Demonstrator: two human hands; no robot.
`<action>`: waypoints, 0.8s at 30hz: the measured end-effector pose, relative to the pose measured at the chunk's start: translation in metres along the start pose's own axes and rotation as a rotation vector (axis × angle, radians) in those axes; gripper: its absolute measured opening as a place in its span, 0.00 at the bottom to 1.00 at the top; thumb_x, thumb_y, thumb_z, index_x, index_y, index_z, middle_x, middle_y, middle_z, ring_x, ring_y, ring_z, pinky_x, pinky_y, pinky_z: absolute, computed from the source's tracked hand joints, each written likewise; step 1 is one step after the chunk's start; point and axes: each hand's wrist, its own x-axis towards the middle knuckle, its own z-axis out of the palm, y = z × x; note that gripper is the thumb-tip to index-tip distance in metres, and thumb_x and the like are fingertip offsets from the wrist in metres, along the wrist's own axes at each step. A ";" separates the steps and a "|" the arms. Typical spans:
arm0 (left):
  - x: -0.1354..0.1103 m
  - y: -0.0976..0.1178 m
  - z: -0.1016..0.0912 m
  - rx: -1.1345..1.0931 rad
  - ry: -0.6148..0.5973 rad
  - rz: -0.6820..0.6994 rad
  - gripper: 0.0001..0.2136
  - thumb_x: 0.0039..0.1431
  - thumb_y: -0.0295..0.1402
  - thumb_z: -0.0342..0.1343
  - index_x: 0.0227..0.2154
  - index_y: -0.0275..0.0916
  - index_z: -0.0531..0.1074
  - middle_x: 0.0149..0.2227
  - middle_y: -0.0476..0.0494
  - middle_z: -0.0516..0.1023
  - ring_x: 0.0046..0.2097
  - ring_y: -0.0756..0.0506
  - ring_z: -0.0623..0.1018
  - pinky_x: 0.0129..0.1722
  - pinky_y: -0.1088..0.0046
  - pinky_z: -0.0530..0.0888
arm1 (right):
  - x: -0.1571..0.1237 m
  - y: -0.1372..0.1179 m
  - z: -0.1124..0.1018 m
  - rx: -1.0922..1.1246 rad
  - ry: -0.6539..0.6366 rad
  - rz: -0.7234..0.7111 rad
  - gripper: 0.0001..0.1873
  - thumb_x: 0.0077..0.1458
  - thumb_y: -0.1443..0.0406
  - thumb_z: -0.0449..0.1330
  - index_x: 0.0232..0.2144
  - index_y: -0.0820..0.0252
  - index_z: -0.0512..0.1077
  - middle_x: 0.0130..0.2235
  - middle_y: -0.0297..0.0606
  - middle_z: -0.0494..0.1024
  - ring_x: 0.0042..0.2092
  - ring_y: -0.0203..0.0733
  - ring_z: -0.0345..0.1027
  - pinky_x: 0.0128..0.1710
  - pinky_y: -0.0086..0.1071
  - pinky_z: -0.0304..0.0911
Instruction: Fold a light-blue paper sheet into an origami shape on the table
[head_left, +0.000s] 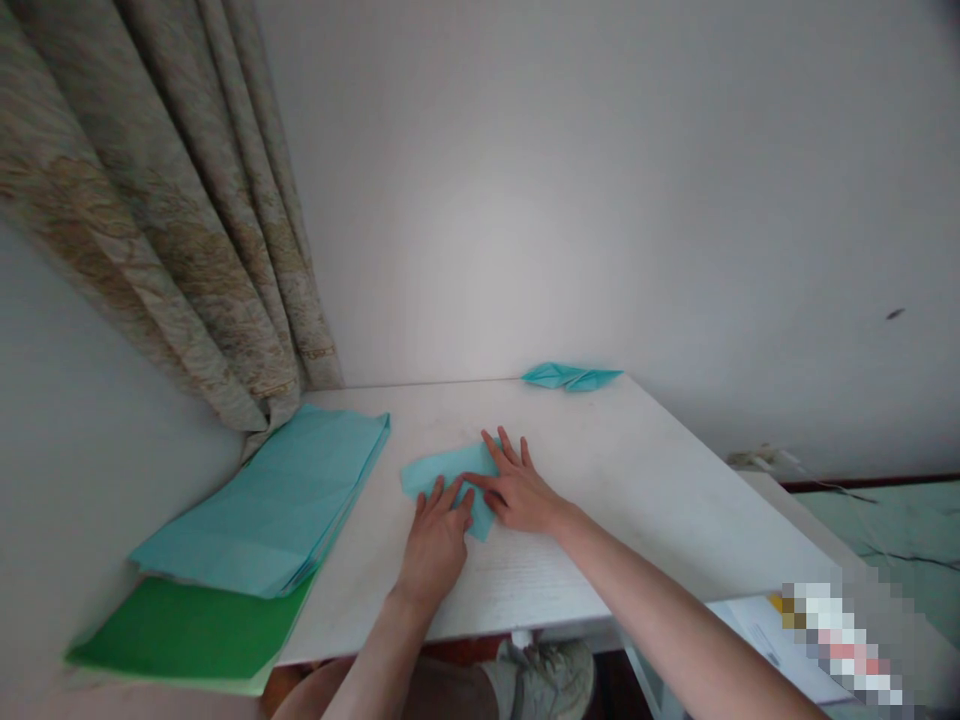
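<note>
A light-blue sheet of folding paper (431, 470), several-sided and partly folded, lies on the white table (600, 480). My left hand (439, 535) rests on its near edge, fingers stretched out and holding nothing between them. From the right, my right hand (521, 490) reaches onto the same paper with fingers spread. Its index fingertip meets the left fingertips near the paper's middle, where a crease may run, though the fingers hide it. Against the wall at the table's back, folded blue paper pieces (570, 377) with pointed ends lie side by side.
A stack of large light-blue paper (277, 500) lies at the table's left over green sheets (195, 625). A patterned curtain (217, 220) hangs down to the back left corner. White walls stand behind and left. Papers (765, 640) and a blurred-out item are at lower right.
</note>
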 end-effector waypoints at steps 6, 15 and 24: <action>-0.001 0.005 0.004 0.150 0.043 -0.152 0.21 0.64 0.28 0.40 0.58 0.32 0.61 0.62 0.34 0.58 0.63 0.36 0.58 0.57 0.53 0.61 | 0.000 -0.008 0.002 -0.029 0.044 0.025 0.26 0.59 0.61 0.52 0.59 0.41 0.58 0.67 0.34 0.25 0.65 0.63 0.17 0.58 0.63 0.22; -0.011 0.005 0.008 0.306 0.142 -0.400 0.29 0.64 0.39 0.40 0.56 0.14 0.58 0.60 0.16 0.57 0.61 0.29 0.59 0.55 0.51 0.61 | 0.001 -0.006 0.004 0.023 0.042 0.039 0.25 0.59 0.61 0.51 0.59 0.41 0.59 0.68 0.33 0.28 0.65 0.63 0.17 0.58 0.64 0.23; -0.014 0.013 0.015 0.215 0.136 -0.224 0.23 0.62 0.35 0.43 0.58 0.32 0.61 0.62 0.24 0.56 0.63 0.26 0.52 0.55 0.41 0.56 | 0.004 -0.007 0.005 0.030 0.054 0.023 0.25 0.59 0.56 0.52 0.58 0.45 0.61 0.68 0.36 0.27 0.65 0.64 0.16 0.57 0.64 0.22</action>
